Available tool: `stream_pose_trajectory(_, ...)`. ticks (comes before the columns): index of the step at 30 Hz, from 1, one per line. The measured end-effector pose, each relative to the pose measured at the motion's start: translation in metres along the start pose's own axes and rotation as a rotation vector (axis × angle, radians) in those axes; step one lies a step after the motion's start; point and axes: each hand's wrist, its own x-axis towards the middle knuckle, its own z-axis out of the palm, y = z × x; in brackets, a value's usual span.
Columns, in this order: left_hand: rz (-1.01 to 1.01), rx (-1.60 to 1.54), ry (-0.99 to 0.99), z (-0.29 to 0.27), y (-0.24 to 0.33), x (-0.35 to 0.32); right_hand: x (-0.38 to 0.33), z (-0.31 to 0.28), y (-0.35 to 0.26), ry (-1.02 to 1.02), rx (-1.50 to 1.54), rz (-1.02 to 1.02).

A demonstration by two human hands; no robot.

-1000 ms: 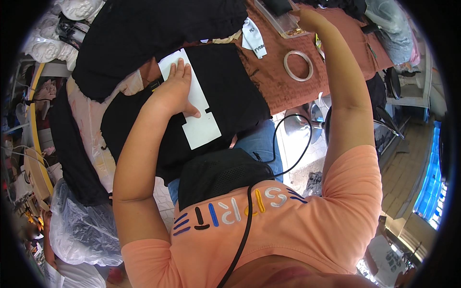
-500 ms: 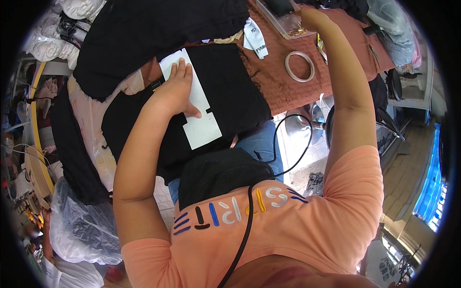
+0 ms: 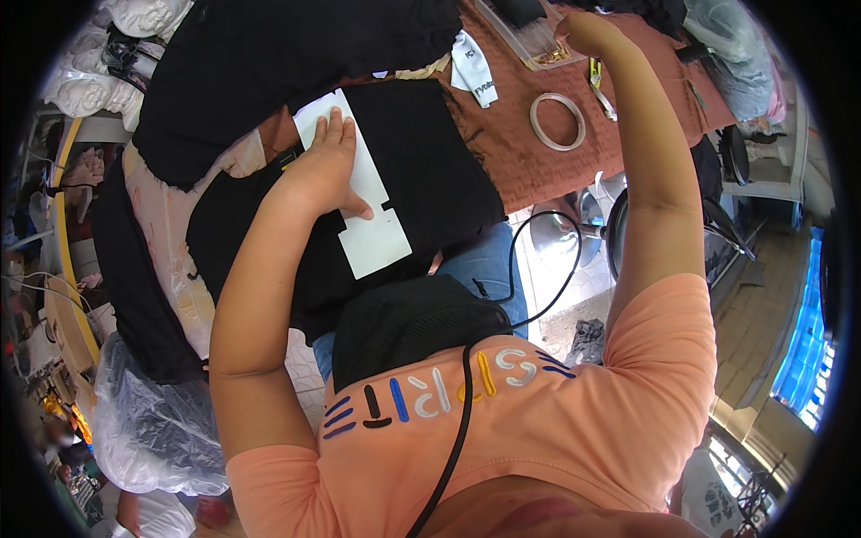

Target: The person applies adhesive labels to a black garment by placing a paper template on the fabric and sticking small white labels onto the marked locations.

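Observation:
My left hand [image 3: 325, 170] lies flat with its fingers stretched, pressing a white notched card template [image 3: 377, 247] onto folded black cloth [image 3: 430, 161]. The template's upper part is partly covered by the hand. At the far right my right hand [image 3: 592, 36] is beside the rim of a clear plastic box [image 3: 511, 36]. Its fingers are curled together; what they hold, if anything, is too small to make out. Small gold-coloured pieces [image 3: 552, 56] lie in the near end of the box, with a dark thing [image 3: 518, 11] at the other end.
A brown cloth [image 3: 502, 161] covers the table, with a roll of clear tape [image 3: 557, 122], a pale printed cloth piece [image 3: 473, 70] and a yellow-and-white strip [image 3: 599, 88] on it. More black fabric [image 3: 287, 63] lies behind. A black cable [image 3: 465, 403] hangs across my front.
My right hand has drawn slightly back from inside the box to its rim. More of the yellow-and-white strip shows. My left hand keeps its place on the template.

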Motion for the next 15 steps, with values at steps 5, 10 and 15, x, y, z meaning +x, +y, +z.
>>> stream_pose_trajectory(5, -0.012, -0.023, -0.004, 0.004, -0.006, -0.002, -0.011, -0.002, -0.042, 0.046, 0.136, 0.108)
stream_pose_trajectory(10, -0.014, -0.014, -0.004, 0.003, -0.004, -0.004, -0.033, -0.039, -0.072, 0.024, 0.264, 0.095)
stream_pose_trajectory(15, -0.025, -0.038, 0.007, 0.007, -0.011, -0.009, 0.01, -0.015, -0.073, -0.154, -0.039, 0.337)
